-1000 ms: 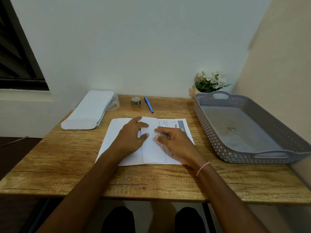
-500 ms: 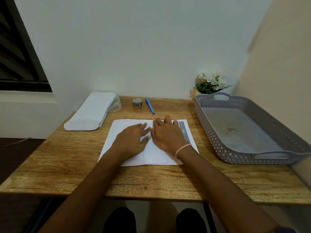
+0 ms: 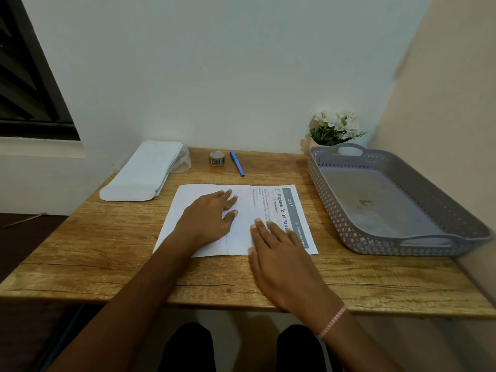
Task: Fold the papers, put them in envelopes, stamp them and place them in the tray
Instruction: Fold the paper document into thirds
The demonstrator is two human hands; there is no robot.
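Thin white paper (image 3: 243,210), one flap folded over along a straight crease, lies flat mid-worktop (image 3: 107,251) (wood-grain laminate). On the flap: left hand (image 3: 208,216), palm down, fingers (image 3: 226,196) straight, slightly spread. At the near edge: right hand (image 3: 279,259), fingers straight, together; 0.5 s ago it lay at the far edge. Grey perforated plastic tray (image 3: 402,248) sits apart, to the right.

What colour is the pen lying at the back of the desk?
Blue. The pen shows clearly in the head view, lying beside the small tape roll.
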